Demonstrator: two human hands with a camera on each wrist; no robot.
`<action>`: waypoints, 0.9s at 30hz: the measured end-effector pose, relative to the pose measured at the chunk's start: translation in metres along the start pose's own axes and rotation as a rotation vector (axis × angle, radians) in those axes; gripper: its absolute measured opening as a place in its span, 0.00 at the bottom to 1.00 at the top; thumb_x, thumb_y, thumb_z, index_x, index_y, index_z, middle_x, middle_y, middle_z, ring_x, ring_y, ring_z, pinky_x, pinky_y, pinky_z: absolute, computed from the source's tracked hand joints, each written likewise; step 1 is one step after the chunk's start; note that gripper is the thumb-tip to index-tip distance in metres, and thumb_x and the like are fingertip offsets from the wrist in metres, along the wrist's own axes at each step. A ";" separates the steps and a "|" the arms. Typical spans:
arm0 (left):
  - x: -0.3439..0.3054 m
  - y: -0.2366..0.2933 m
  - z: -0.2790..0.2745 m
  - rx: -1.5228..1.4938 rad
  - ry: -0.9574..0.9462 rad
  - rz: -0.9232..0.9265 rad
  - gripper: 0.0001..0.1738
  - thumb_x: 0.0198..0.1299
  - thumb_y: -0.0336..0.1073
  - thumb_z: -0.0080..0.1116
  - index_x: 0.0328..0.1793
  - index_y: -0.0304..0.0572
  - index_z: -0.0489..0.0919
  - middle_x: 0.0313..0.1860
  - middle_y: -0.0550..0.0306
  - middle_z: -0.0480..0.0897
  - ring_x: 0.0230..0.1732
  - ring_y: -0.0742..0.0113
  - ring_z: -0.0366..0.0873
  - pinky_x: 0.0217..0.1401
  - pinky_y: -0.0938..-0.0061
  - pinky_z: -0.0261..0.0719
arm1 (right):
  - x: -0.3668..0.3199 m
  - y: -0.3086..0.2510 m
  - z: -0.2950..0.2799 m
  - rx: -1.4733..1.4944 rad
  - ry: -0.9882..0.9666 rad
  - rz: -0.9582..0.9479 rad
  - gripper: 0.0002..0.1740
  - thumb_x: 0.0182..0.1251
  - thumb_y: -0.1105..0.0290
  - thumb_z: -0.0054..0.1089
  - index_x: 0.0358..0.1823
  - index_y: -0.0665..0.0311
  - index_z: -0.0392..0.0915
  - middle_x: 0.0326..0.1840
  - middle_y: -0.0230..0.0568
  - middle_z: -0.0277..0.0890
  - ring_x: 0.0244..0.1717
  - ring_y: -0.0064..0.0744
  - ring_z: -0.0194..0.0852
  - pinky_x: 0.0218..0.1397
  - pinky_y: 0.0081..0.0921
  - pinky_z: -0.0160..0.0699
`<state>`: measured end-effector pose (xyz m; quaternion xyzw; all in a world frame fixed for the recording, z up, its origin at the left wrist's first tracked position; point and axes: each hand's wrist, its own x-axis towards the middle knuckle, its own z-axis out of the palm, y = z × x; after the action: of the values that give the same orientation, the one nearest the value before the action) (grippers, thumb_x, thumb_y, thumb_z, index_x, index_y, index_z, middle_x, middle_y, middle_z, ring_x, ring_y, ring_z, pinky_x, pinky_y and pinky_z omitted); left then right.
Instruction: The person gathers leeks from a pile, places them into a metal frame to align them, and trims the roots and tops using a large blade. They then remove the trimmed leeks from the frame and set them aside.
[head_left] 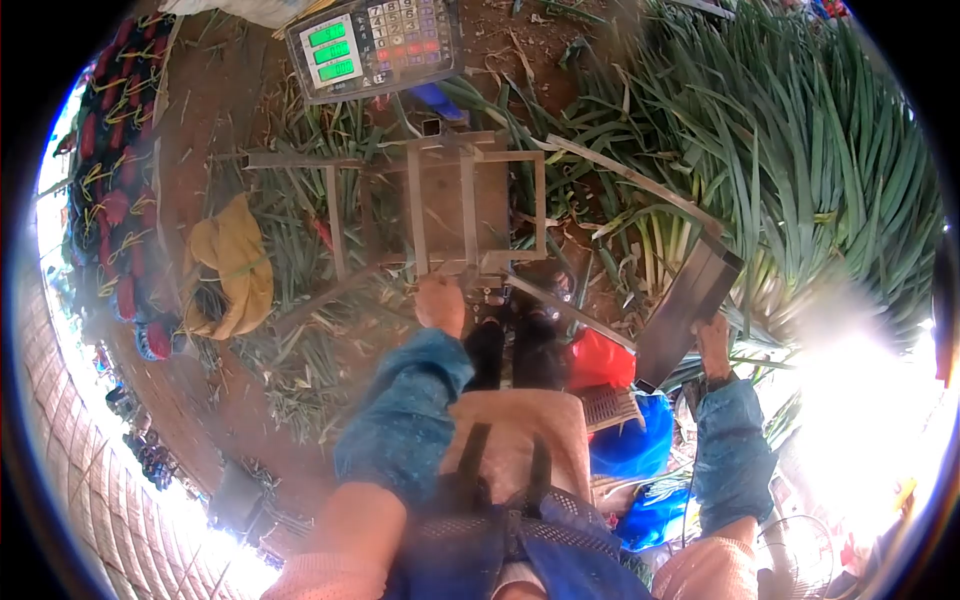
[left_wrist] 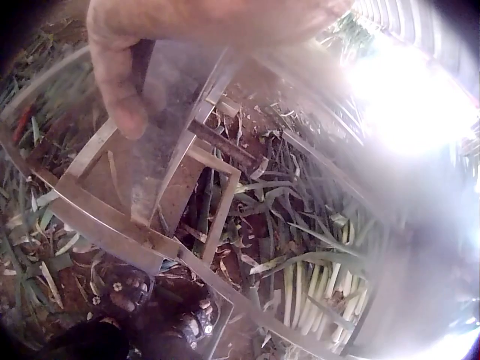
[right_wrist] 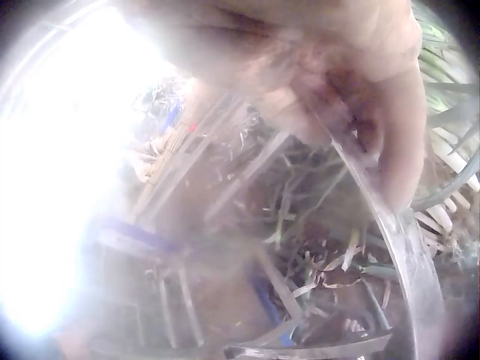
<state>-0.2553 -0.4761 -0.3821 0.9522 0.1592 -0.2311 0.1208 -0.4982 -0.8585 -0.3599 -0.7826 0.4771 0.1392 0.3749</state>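
A rusty metal frame point(head_left: 470, 200) of flat bars lies on the ground in front of the person. At its near side, the left hand point(head_left: 440, 302) grips a metal bar point(left_wrist: 142, 187), with the thumb point(left_wrist: 124, 112) on one side of it in the left wrist view. Off to the right, the right hand point(head_left: 713, 348) holds the edge of a long grey metal panel point(head_left: 688, 310), which stands tilted near the green onions point(head_left: 790, 170). In the right wrist view, fingers point(right_wrist: 405, 150) curl over that panel's thin edge point(right_wrist: 412, 262); glare hides much there.
A scale display point(head_left: 375, 45) with green digits stands beyond the frame. Red net bags point(head_left: 115, 200) with yellow ties line the left, near a yellow cloth bag point(head_left: 232, 268). Red plastic point(head_left: 600, 360) and a blue bag point(head_left: 635, 440) lie beside the legs. Loose leaves cover the soil.
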 end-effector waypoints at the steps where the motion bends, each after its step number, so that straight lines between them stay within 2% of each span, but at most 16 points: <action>1: -0.001 0.000 0.000 0.004 0.012 0.023 0.16 0.55 0.46 0.51 0.41 0.46 0.82 0.39 0.42 0.82 0.43 0.40 0.78 0.48 0.52 0.76 | 0.002 0.015 0.004 0.006 0.012 -0.016 0.10 0.48 0.71 0.47 0.27 0.73 0.73 0.19 0.44 0.70 0.21 0.40 0.71 0.19 0.33 0.65; 8: -0.001 0.000 0.000 -0.017 -0.019 0.017 0.16 0.59 0.45 0.47 0.40 0.43 0.81 0.39 0.40 0.81 0.43 0.39 0.77 0.47 0.51 0.74 | -0.011 -0.007 -0.009 0.119 -0.004 0.080 0.08 0.49 0.73 0.47 0.27 0.70 0.72 0.19 0.34 0.66 0.17 0.25 0.64 0.17 0.25 0.60; 10: -0.001 0.003 -0.005 -0.020 -0.069 0.009 0.17 0.62 0.43 0.46 0.41 0.40 0.81 0.41 0.40 0.81 0.44 0.40 0.76 0.48 0.51 0.73 | -0.015 -0.018 -0.013 0.201 -0.014 0.100 0.08 0.49 0.72 0.47 0.26 0.70 0.72 0.20 0.35 0.66 0.16 0.27 0.64 0.16 0.26 0.60; 11: -0.001 0.003 -0.004 -0.022 -0.051 0.008 0.17 0.60 0.44 0.46 0.40 0.42 0.81 0.40 0.40 0.81 0.43 0.39 0.77 0.48 0.51 0.74 | -0.018 -0.023 -0.015 0.242 -0.019 0.111 0.08 0.49 0.72 0.47 0.26 0.70 0.72 0.21 0.35 0.67 0.16 0.28 0.65 0.16 0.26 0.59; 13: -0.001 0.001 -0.001 -0.023 -0.015 0.003 0.16 0.57 0.45 0.47 0.39 0.45 0.81 0.38 0.40 0.82 0.42 0.39 0.78 0.47 0.51 0.75 | -0.014 0.019 -0.011 0.129 0.009 -0.210 0.08 0.50 0.72 0.47 0.28 0.70 0.71 0.25 0.37 0.68 0.19 0.30 0.67 0.16 0.27 0.62; 15: 0.000 -0.001 0.000 -0.020 -0.013 0.014 0.16 0.57 0.46 0.48 0.39 0.45 0.81 0.38 0.40 0.82 0.42 0.38 0.78 0.47 0.51 0.75 | -0.012 0.023 -0.010 0.066 -0.001 -0.222 0.10 0.50 0.72 0.47 0.32 0.70 0.71 0.29 0.38 0.68 0.21 0.31 0.69 0.16 0.27 0.66; 18: 0.000 -0.003 0.004 -0.024 0.000 0.019 0.16 0.56 0.46 0.48 0.38 0.45 0.81 0.37 0.40 0.82 0.42 0.38 0.78 0.47 0.51 0.75 | -0.018 0.006 -0.018 0.102 -0.066 0.126 0.14 0.51 0.71 0.48 0.40 0.69 0.71 0.33 0.39 0.69 0.25 0.31 0.71 0.17 0.25 0.72; 20: 0.001 -0.003 0.004 -0.030 -0.001 0.010 0.16 0.56 0.46 0.49 0.38 0.45 0.81 0.37 0.40 0.82 0.43 0.39 0.78 0.47 0.51 0.75 | -0.028 -0.016 -0.023 0.209 -0.097 0.227 0.17 0.51 0.71 0.49 0.44 0.69 0.70 0.33 0.38 0.69 0.26 0.30 0.71 0.18 0.24 0.76; 23: 0.000 0.000 0.001 -0.044 -0.027 -0.022 0.16 0.56 0.46 0.50 0.38 0.45 0.81 0.37 0.40 0.82 0.43 0.39 0.78 0.47 0.52 0.75 | -0.038 -0.047 -0.028 0.306 -0.049 0.277 0.17 0.53 0.71 0.49 0.45 0.68 0.71 0.30 0.39 0.69 0.23 0.31 0.71 0.17 0.23 0.75; 27: -0.005 0.002 -0.003 -0.077 -0.036 -0.038 0.16 0.56 0.46 0.51 0.39 0.44 0.81 0.38 0.41 0.82 0.44 0.39 0.78 0.47 0.52 0.74 | -0.029 -0.005 -0.026 0.308 -0.085 0.233 0.16 0.55 0.70 0.49 0.45 0.68 0.71 0.29 0.39 0.71 0.18 0.31 0.71 0.16 0.25 0.75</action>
<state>-0.2574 -0.4779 -0.3768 0.9394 0.1837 -0.2440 0.1557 -0.5125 -0.8570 -0.3233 -0.6489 0.5638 0.1399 0.4914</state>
